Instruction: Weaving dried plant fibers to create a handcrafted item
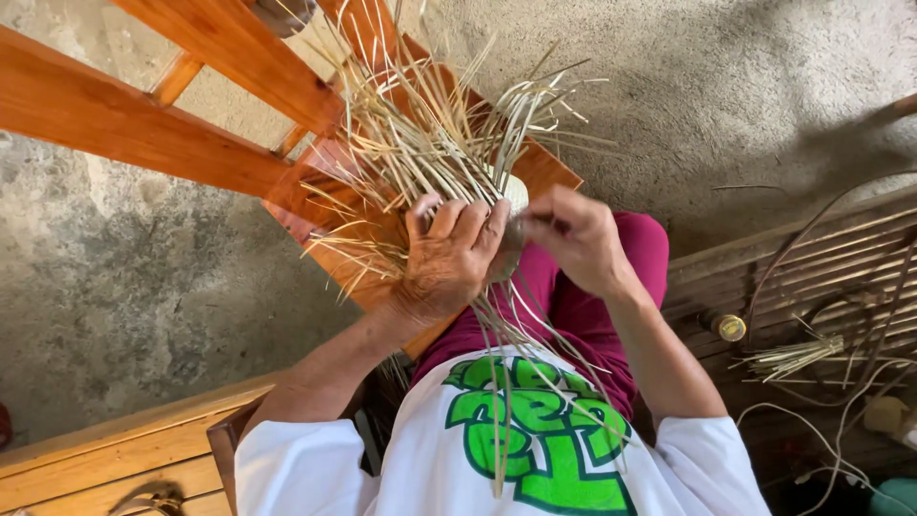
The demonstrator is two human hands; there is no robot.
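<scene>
A half-woven piece of pale straw strips [425, 143] fans out in all directions over my lap, with long loose strips trailing down across my white shirt. My left hand [449, 253] is clasped over the woven core, fingers curled around it. My right hand [573, 234] is beside it on the right, fingertips pinching a thin strip at the edge of the core. A small pale woven patch [514, 191] shows just above the two hands.
An orange-brown wooden chair [220, 143] stands on the concrete floor in front of my knees. A slatted wooden bench [812, 258] on the right carries a straw bundle [793, 358], cords and a small yellow-capped bottle [731, 328]. A wooden plank edge [115, 449] lies lower left.
</scene>
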